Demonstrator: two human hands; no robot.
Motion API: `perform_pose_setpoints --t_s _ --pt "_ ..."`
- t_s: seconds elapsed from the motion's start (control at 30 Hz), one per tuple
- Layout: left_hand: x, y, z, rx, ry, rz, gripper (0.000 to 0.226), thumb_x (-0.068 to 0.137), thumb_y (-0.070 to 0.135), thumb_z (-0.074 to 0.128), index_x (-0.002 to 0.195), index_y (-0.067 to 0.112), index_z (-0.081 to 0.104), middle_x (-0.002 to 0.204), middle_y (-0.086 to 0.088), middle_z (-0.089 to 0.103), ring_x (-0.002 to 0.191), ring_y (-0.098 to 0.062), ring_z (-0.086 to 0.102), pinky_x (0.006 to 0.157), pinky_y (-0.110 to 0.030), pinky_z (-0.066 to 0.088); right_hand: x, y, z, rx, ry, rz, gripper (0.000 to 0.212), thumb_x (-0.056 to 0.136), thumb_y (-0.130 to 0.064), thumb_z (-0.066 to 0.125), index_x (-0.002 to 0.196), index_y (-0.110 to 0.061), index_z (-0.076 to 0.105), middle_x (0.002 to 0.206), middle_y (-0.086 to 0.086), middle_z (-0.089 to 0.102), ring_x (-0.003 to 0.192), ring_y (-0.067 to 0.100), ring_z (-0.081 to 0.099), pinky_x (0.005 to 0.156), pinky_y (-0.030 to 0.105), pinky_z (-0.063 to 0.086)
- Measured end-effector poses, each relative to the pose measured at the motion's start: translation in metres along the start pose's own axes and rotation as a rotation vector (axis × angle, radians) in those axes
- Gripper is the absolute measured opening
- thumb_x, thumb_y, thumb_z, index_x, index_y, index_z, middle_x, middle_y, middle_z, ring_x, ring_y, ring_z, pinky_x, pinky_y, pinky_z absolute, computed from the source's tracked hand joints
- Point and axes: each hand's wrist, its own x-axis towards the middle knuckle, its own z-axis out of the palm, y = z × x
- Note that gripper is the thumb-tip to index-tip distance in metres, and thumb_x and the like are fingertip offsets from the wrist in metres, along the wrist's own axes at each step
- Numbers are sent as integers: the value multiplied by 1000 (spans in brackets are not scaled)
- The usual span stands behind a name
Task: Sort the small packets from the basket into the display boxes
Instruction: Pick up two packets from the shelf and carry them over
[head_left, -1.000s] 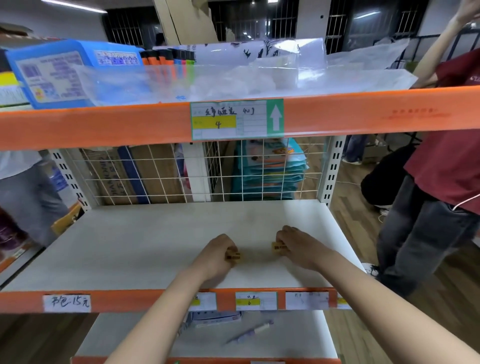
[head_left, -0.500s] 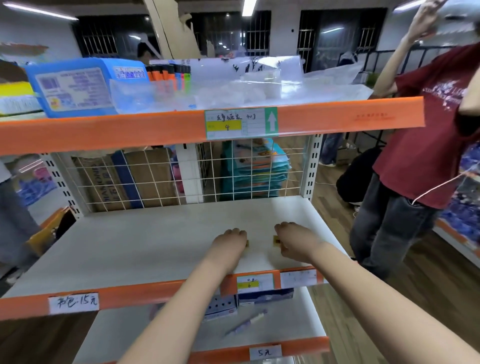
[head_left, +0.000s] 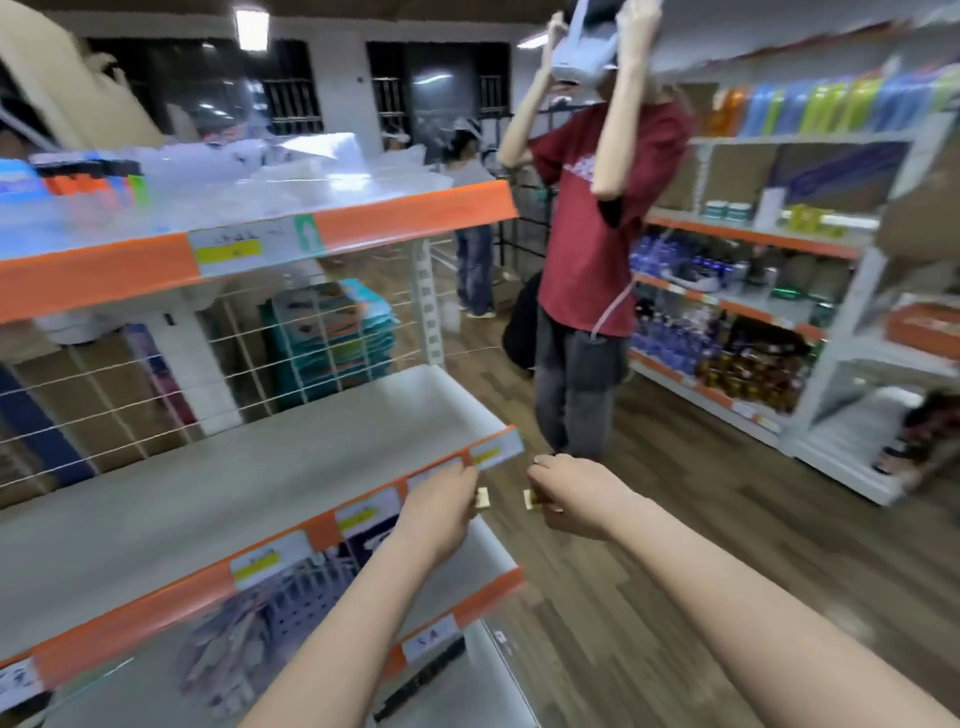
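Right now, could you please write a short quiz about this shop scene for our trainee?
1. True or false: the left hand is empty.
2. The right hand holds its small yellow packet over: A the shelf board, B the wooden floor, C a basket.
3. Fill in: the bystander in the red T-shirt holds a white ___ at head height.
Key: 1 false, it pinches a second yellow packet; 2 B; 3 headset.
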Motion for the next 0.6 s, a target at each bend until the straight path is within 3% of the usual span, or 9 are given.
perform_pose_setpoints --t_s 0.2,0.6 --pt "17 102 10 7 -12 225 20 95 20 47 112 9 45 117 -9 48 112 -29 49 82 -38 39 -102 68 12 39 -22 206 14 86 -16 50 99 -14 50 113 9 53 108 29 52 83 36 41" --pt "64 403 34 -7 -51 667 24 93 22 49 113 10 47 117 -7 49 111 -27 50 85 -36 40 -366 250 43 58 -91 656 23 87 -20 52 107 -8 50 116 11 50 112 27 49 83 36 41"
